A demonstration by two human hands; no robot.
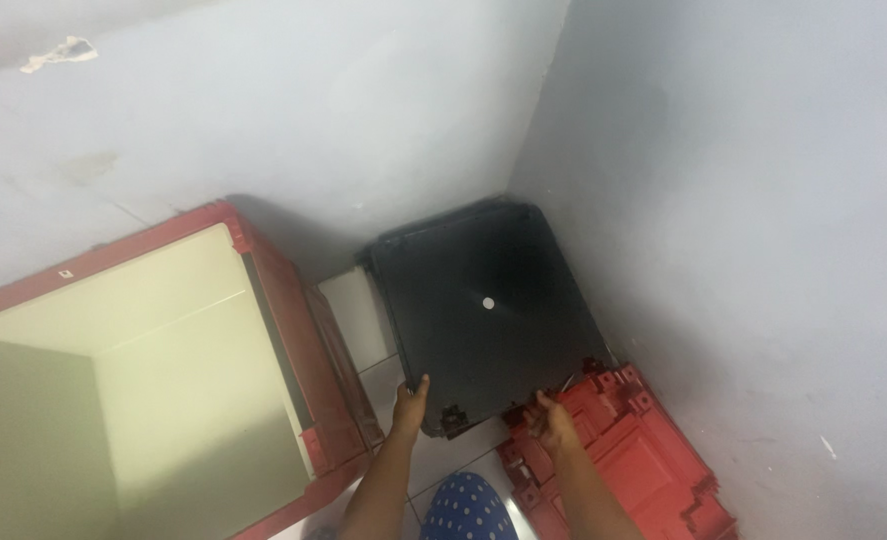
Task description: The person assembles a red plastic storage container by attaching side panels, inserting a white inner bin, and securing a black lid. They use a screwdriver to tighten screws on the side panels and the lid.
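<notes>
Corner of grey walls [723, 200], seen from the head view: a black panel [483, 310] is leaned into it, standing on the tiled floor [358, 315]. Its lower edge is gripped by the left hand [410, 405] at the left corner and by the right hand [553, 420] near the right corner, fingers curled on the rim. A red crate [303, 360] with a cream interior stands just left; red plastic parts [643, 450] lie at the right. The panel could be let slip, since only the rim is held, and be knocked against the red parts.
</notes>
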